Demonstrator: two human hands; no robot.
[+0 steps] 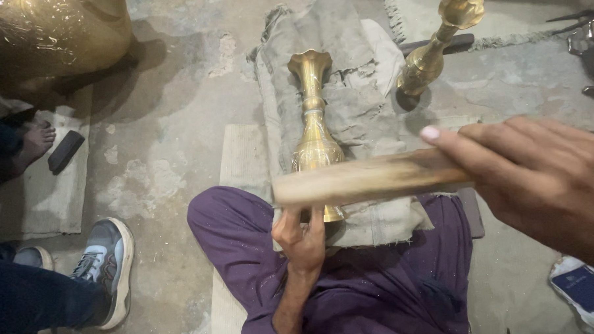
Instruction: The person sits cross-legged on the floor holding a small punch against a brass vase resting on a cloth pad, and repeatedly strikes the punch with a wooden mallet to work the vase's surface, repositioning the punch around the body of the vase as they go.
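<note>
A tall brass vase lies lengthwise on a grey cloth over my lap, mouth pointing away. My left hand grips a small tool at the vase's base, partly hidden. My right hand, close to the camera, is closed around a pale wooden stick held crosswise just above the vase's belly. I sit cross-legged in purple trousers on the concrete floor.
A second brass vase stands tilted at the back right. Another person's shoe and bare foot are at the left, near a dark block. A large wrapped brass object fills the top left. Woven mats lie underneath.
</note>
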